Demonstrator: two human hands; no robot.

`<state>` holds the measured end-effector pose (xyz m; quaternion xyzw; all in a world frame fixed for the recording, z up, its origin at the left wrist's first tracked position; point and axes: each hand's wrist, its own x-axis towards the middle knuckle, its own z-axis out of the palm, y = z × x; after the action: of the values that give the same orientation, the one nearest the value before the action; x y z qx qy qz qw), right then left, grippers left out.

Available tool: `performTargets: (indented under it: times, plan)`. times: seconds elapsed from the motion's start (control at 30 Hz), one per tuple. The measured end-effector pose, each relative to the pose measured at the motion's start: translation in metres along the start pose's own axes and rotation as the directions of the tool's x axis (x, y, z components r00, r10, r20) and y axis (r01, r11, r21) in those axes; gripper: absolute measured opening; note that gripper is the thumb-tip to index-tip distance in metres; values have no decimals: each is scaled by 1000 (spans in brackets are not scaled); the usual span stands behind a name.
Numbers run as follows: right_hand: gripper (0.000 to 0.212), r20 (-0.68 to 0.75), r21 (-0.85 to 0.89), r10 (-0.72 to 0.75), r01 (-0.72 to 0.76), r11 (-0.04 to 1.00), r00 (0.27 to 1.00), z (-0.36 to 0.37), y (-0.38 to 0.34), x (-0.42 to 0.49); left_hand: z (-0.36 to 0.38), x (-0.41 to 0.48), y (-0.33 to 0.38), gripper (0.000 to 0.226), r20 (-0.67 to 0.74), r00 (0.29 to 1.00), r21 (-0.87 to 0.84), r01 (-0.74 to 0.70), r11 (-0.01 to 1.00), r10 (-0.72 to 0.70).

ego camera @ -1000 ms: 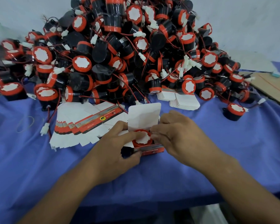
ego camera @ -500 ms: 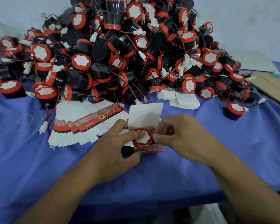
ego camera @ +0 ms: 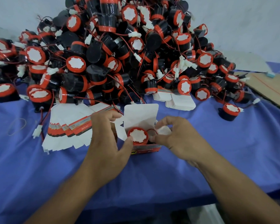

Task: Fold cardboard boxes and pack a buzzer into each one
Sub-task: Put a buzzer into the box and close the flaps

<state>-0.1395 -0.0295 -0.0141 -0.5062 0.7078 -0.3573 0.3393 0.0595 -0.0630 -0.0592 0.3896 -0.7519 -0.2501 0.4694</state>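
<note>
Well, most of the bench (ego camera: 233,151) under its soft blue cloth is taken up by a big pile of buzzers (ego camera: 113,54) at the far side: squat black plastic drums with red rims, white paper discs on their faces, thin red and black wires and small white plugs tangled all through. A fan of flat box blanks (ego camera: 68,136), white card with red and grey print, lies at the near left foot of the pile, just beside the left hand (ego camera: 103,143). Two short stacks of white cards (ego camera: 179,102) sit at the pile's edge, beyond the hands. One lone buzzer (ego camera: 229,111) stands apart at the right, a thin rubber band (ego camera: 16,128) lies far left, and a brown cardboard sheet (ego camera: 271,84) shows at the far right.

Between the hands is a small red box (ego camera: 145,148), its white lid flap (ego camera: 141,113) standing upright. A buzzer (ego camera: 137,135) sits inside, disc up, with a red wire loop (ego camera: 150,130) beside it. The left fingers (ego camera: 108,116) curl over the box's left side, thumb on the near edge, gripping it. The right hand (ego camera: 178,138) has its fingers bent around the white right side flap, pinching it.
</note>
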Motion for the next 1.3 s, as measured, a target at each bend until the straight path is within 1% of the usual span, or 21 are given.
performTargets:
  times: [0.1,0.17,0.2,0.27,0.33,0.4,0.47,0.53,0.57,0.67,0.7,0.77,0.83,0.87,0.9,1.0,1.07,1.13,1.2,1.23,1.3]
  plan:
    - [50,-94,-121,-73,62,991,993,5,1,-2,6,-5,2,61,38,999,-127,5,992,-1]
    - [57,-126,-73,-134,125,989,983,7,3,-4,9,-6,2,58,57,998,-109,-9,994,16]
    - [52,-137,-65,-159,151,986,978,8,6,-4,9,-4,1,53,63,998,-90,-16,996,22]
    - [31,-157,-145,-235,213,966,959,11,12,-4,5,0,-3,39,62,996,21,-70,997,69]
    - [17,-161,-255,-390,343,904,907,12,17,-4,1,5,-7,31,90,989,145,-125,982,113]
    - [16,-106,-338,-524,465,818,845,15,21,-4,1,5,-7,37,164,981,187,-130,974,100]
    - [25,-25,-358,-576,531,768,817,16,24,-5,3,4,-4,45,210,974,202,-133,970,90]
    - [33,15,-357,-596,561,747,803,15,27,-4,4,7,-3,44,190,979,207,-115,972,75]
    - [31,21,-349,-591,560,752,807,13,27,-4,4,9,-2,40,163,985,200,-88,976,55]
    - [14,26,-263,-492,481,836,870,11,26,-4,8,12,-2,8,42,999,136,28,990,-34]
    - [13,21,-213,-436,430,877,900,12,26,-4,9,11,-2,9,-2,997,91,73,993,-73]
    - [32,10,-91,-329,328,940,944,13,26,-3,12,11,-3,43,-47,983,-27,175,984,-176]
    - [57,10,3,-305,305,952,952,12,25,-2,11,13,-4,70,5,975,-113,220,969,-221]
    - [64,30,28,-330,329,944,944,11,26,-1,10,14,-5,73,48,977,-123,212,969,-208]
    - [64,57,51,-356,354,934,933,9,26,0,8,15,-7,67,93,978,-108,195,975,-185]
    - [41,82,45,-409,406,913,909,8,27,2,2,16,-9,38,158,981,-47,124,991,-115]
    - [33,59,-9,-493,495,869,868,8,28,4,-2,15,-7,28,158,987,-23,21,1000,-17]
    - [30,71,-70,-554,558,827,829,8,29,5,-3,13,-8,32,178,984,11,-27,1000,25]
    - [26,113,-97,-571,581,808,813,4,32,6,-4,11,-9,33,210,977,57,-59,997,46]
    - [27,136,-96,-573,586,804,808,2,33,5,-5,9,-9,28,233,971,75,-69,995,50]
    - [35,179,-85,-561,580,810,808,-1,33,3,-7,8,-8,36,275,961,89,-61,994,34]
